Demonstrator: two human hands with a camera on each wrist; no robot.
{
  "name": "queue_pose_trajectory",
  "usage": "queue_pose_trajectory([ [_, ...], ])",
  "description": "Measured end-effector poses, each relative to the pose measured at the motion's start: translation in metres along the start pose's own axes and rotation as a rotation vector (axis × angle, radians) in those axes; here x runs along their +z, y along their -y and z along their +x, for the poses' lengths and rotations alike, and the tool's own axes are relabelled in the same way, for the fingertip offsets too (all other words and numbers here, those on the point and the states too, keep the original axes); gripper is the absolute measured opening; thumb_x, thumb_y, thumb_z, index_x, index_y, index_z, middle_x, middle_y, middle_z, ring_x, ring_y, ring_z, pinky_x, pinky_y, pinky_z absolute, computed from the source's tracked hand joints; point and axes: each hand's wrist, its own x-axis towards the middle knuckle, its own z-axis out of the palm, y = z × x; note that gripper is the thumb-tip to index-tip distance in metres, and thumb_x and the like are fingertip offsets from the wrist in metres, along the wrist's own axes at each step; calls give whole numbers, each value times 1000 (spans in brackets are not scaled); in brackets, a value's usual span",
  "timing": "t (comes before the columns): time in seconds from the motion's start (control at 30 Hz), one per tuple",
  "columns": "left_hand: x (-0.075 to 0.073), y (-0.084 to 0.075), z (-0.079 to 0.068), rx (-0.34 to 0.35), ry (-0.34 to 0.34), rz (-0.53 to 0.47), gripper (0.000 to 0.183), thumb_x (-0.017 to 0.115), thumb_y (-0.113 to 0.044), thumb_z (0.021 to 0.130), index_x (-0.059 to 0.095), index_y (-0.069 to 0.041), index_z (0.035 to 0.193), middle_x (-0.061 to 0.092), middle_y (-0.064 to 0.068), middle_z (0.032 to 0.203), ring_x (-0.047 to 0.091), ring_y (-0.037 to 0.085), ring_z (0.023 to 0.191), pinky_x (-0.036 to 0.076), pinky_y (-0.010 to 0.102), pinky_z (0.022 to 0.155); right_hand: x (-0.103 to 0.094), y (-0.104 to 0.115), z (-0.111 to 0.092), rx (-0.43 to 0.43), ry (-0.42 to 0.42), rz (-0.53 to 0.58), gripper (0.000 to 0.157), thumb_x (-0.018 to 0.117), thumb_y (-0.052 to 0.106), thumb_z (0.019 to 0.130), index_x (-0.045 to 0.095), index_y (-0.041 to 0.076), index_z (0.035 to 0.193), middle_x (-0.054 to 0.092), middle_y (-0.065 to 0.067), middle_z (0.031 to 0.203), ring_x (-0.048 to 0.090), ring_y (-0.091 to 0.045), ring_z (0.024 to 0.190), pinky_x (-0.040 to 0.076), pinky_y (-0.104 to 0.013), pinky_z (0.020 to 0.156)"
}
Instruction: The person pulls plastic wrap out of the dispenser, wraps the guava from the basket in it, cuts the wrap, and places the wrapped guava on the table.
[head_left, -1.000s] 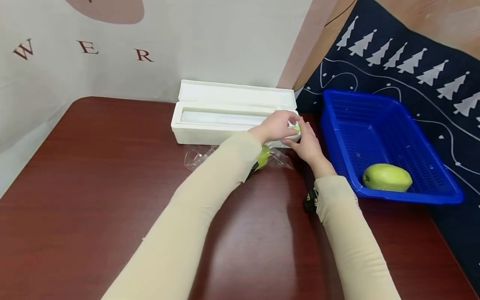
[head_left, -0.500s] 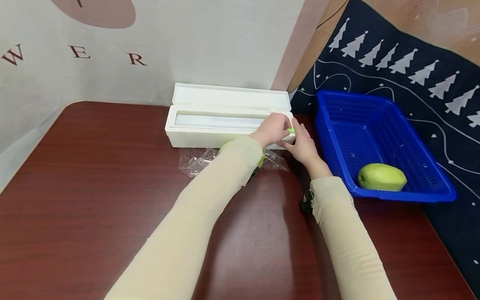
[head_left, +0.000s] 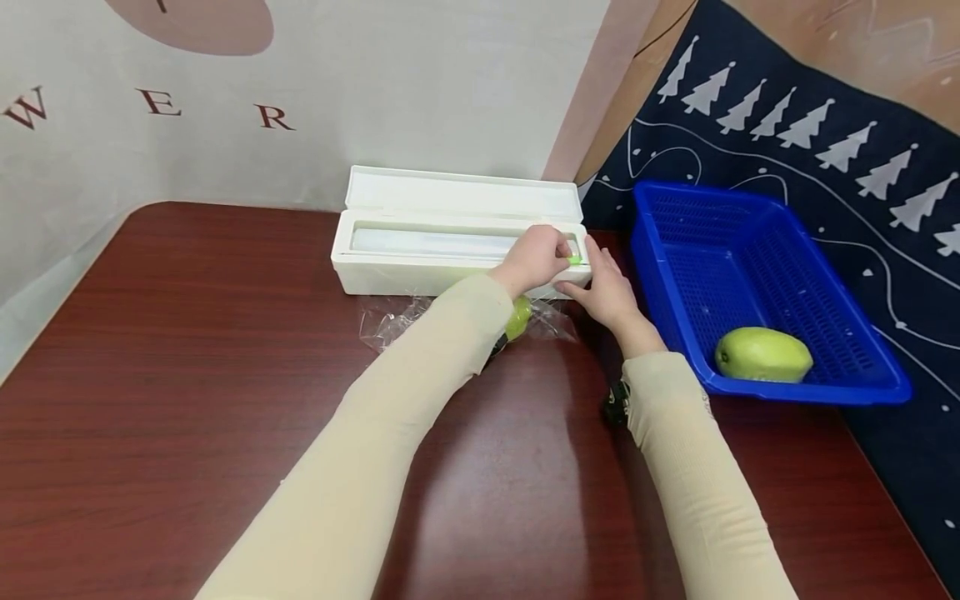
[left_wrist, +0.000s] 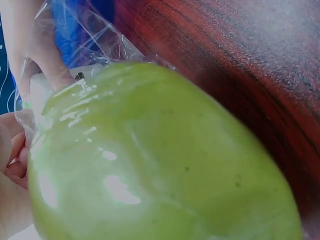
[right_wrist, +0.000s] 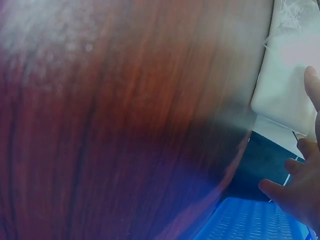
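A white cling film dispenser box (head_left: 405, 271) stands with its lid raised near the table's back edge. My left hand (head_left: 531, 260) pinches a small green slide cutter (head_left: 575, 260) on the box's front rim, near the right end. Against the right end of the box rests my right hand (head_left: 611, 296), thumb on the front and fingers extended. Below my left wrist lies a pale green melon (left_wrist: 160, 155) under clear film (head_left: 386, 325). My sleeve hides much of the melon in the head view.
To the right stands a blue plastic basket (head_left: 678, 321) with another green melon (head_left: 763, 354) inside. Behind the brown table (head_left: 187, 400) hangs a pale wall cloth (head_left: 450, 83). A dark cloth with tree prints (head_left: 795, 167) hangs behind the basket.
My left hand has slid the green cutter a little leftward along the rim, away from my right hand. My right hand stays at the box's end. The head view has shifted slightly.
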Motion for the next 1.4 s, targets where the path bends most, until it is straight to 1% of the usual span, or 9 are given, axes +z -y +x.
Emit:
queue_pose_trajectory([
  [0.1, 0, 3, -2, -16, -1, -6, 21, 57, -14, 91, 69, -7, 106, 69, 5, 109, 61, 16, 106, 45, 25, 94, 0, 0, 0, 2, 8, -1, 89, 63, 38, 87, 9, 10, 151, 21, -21, 153, 12, -38, 143, 20, -59, 111],
  [0.27, -1, 7, -6, -50, -16, 29, 21, 59, -22, 91, 70, -14, 108, 69, -1, 111, 60, 13, 107, 45, 27, 94, -1, 1, -1, 9, 20, -16, 89, 62, 39, 87, 7, 10, 151, 21, -22, 153, 12, -38, 143, 20, -61, 110],
  [0.4, -5, 12, -10, -47, -28, 66, 22, 59, -27, 91, 70, -19, 108, 69, -5, 112, 59, 12, 109, 42, 31, 97, -2, 0, 0, 10, 21, -23, 89, 62, 39, 88, 7, 10, 151, 21, -22, 153, 12, -38, 143, 21, -61, 110],
  [0.57, -15, 24, -20, -27, -40, 77, 20, 60, -28, 90, 71, -20, 106, 69, -5, 112, 59, 14, 108, 40, 36, 97, -2, 2, -1, 5, 20, -22, 88, 62, 39, 88, 7, 11, 151, 20, -23, 153, 13, -38, 143, 21, -61, 110],
  [0.73, -21, 35, -28, -30, -37, 75, 21, 60, -29, 90, 71, -20, 106, 69, -5, 111, 60, 14, 102, 41, 36, 94, -2, 3, -3, 1, 27, -28, 88, 62, 39, 88, 7, 11, 151, 21, -22, 153, 14, -38, 143, 21, -61, 109],
  [0.9, -28, 45, -40, -38, -59, 55, 21, 61, -29, 90, 71, -19, 106, 69, -4, 109, 59, 15, 102, 40, 37, 94, -2, 1, -3, 1, 32, -21, 88, 61, 40, 88, 6, 12, 151, 21, -22, 153, 14, -38, 143, 20, -60, 110],
  [1.03, -38, 59, -53, -40, -78, 45, 20, 62, -28, 89, 71, -18, 104, 70, -3, 109, 59, 17, 104, 40, 38, 95, -3, 3, -4, 0, 38, -16, 88, 61, 39, 88, 6, 11, 151, 21, -23, 153, 13, -39, 143, 19, -61, 110],
  [1.13, -48, 69, -63, -49, -86, 47, 20, 62, -27, 89, 71, -17, 104, 69, -2, 110, 57, 18, 108, 38, 40, 98, -4, 4, -5, 0, 41, -16, 89, 62, 38, 88, 5, 10, 151, 20, -23, 152, 13, -39, 143, 18, -61, 110],
  [1.4, -70, 93, -85, -72, -109, 84, 21, 63, -26, 88, 72, -16, 103, 69, 2, 110, 55, 22, 113, 35, 44, 101, -4, 12, -5, -4, 42, -28, 88, 62, 37, 88, 5, 9, 150, 22, -25, 151, 14, -41, 142, 20, -62, 109],
])
